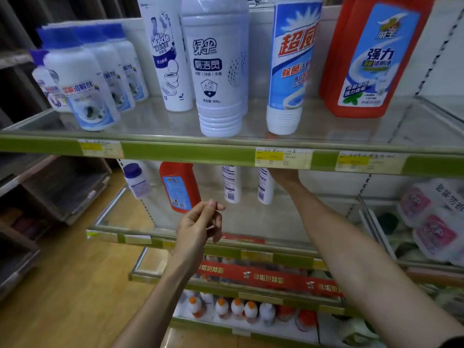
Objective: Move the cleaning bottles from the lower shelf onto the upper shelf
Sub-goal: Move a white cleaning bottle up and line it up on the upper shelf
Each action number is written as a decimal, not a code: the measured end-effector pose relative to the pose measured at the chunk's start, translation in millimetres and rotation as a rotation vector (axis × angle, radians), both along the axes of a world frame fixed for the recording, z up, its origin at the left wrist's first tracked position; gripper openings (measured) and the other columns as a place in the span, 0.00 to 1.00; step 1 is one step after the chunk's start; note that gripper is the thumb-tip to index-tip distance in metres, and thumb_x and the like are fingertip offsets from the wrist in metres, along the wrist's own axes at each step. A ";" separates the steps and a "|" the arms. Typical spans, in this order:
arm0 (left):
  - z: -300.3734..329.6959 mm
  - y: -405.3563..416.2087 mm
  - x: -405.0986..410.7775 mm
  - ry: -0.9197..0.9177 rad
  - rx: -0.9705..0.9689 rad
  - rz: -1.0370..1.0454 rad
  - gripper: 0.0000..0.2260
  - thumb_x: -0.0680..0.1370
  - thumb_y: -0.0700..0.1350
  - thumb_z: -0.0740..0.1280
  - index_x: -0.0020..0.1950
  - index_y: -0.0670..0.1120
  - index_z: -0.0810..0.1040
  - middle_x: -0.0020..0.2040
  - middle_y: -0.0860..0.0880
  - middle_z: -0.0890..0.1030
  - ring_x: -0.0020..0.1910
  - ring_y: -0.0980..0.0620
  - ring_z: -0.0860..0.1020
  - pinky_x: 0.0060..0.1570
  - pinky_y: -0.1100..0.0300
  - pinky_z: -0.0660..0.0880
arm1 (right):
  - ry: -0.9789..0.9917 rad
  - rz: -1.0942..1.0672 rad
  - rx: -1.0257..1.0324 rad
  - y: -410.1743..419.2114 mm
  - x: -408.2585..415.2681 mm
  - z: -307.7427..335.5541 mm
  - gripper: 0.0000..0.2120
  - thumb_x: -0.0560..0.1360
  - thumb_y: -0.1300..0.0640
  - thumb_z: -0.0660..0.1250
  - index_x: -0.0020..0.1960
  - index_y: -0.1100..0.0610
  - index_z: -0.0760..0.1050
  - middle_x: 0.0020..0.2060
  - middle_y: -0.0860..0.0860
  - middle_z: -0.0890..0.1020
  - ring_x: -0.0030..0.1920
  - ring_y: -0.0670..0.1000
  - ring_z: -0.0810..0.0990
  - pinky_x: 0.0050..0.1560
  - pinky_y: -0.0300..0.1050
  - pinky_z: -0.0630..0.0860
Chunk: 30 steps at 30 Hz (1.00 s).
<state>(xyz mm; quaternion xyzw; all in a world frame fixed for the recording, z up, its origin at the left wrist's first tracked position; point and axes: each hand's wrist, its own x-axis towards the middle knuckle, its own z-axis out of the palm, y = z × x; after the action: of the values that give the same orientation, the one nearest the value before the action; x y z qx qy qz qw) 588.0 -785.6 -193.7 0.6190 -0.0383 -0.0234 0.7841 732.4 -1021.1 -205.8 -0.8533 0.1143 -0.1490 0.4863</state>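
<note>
White plastic jars with blue caps [82,86] stand clustered at the left end of the glass upper shelf [155,121]; further right on it are a tall white toilet-cleaner bottle [164,51], a ribbed white bottle [216,71], a blue-and-white bottle [291,66] and a red jug with a blue label [364,56].

Lower shelf [130,217], left to right: small white jar with purple cap [136,180], red bottle with blue label [179,185], two slim white bottles [231,183] and [265,185]. All four are not yet moved.

Left hand [200,224]: hangs in front of the lower shelf, near the red bottle but apart from it, fingers loosely curled, holding nothing.

Right hand [285,175]: reaches in beside the right-hand slim bottle, mostly hidden behind the green price rail [200,153]. Cannot tell whether it is clasping the bottle or only touching it.

Judgement: step in hand is taking that right slim bottle. To do it well, grip around the body, draw it forward and clear of the rail before lifting, since the gap under the rail looks tight. Set it in the open glass between the blue-and-white bottle and the red jug, upright. The left hand could take the red bottle next.
</note>
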 end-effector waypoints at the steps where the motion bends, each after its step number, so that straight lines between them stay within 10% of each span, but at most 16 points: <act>1: 0.9 -0.3 0.6 -0.001 0.003 0.001 0.12 0.83 0.45 0.62 0.44 0.42 0.80 0.31 0.46 0.72 0.27 0.50 0.68 0.27 0.59 0.66 | 0.014 0.001 0.023 1.0 0.6 -0.8 0.06 0.81 0.57 0.64 0.56 0.57 0.75 0.61 0.57 0.79 0.63 0.57 0.76 0.59 0.42 0.69; 11: -14.6 -22.2 19.6 -0.033 0.267 -0.032 0.05 0.81 0.46 0.66 0.53 0.45 0.79 0.41 0.48 0.78 0.35 0.52 0.75 0.33 0.58 0.74 | -0.044 -0.097 0.187 -7.3 -32.4 -5.0 0.06 0.73 0.47 0.71 0.46 0.48 0.77 0.49 0.50 0.85 0.53 0.53 0.83 0.57 0.55 0.80; 18: -62.6 -49.1 25.0 -0.188 0.778 -0.146 0.37 0.71 0.55 0.77 0.74 0.50 0.63 0.67 0.49 0.68 0.64 0.53 0.71 0.62 0.55 0.73 | -0.019 -0.148 0.396 23.9 -85.8 2.7 0.19 0.67 0.45 0.75 0.50 0.56 0.76 0.43 0.52 0.85 0.42 0.52 0.86 0.36 0.56 0.85; 23: -74.3 -43.4 8.0 -0.234 0.558 -0.132 0.25 0.74 0.53 0.74 0.68 0.52 0.70 0.57 0.53 0.80 0.52 0.57 0.80 0.47 0.61 0.78 | 0.005 -0.056 0.480 42.4 -107.9 8.4 0.23 0.68 0.45 0.76 0.54 0.59 0.75 0.45 0.53 0.85 0.43 0.51 0.86 0.38 0.52 0.85; 30: -59.5 -10.8 -12.2 0.434 -0.151 -0.644 0.28 0.70 0.60 0.73 0.59 0.40 0.81 0.47 0.39 0.82 0.35 0.41 0.81 0.37 0.52 0.80 | 0.073 0.188 1.026 55.6 -117.8 10.4 0.18 0.78 0.52 0.69 0.63 0.62 0.75 0.48 0.56 0.86 0.46 0.55 0.85 0.43 0.47 0.82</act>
<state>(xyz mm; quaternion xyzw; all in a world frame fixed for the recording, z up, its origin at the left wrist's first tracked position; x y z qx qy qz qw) 575.8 -796.4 -253.2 0.4968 -0.0656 -0.3954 0.7698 614.6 -965.5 -195.4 -0.5167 0.1126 0.0003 0.8488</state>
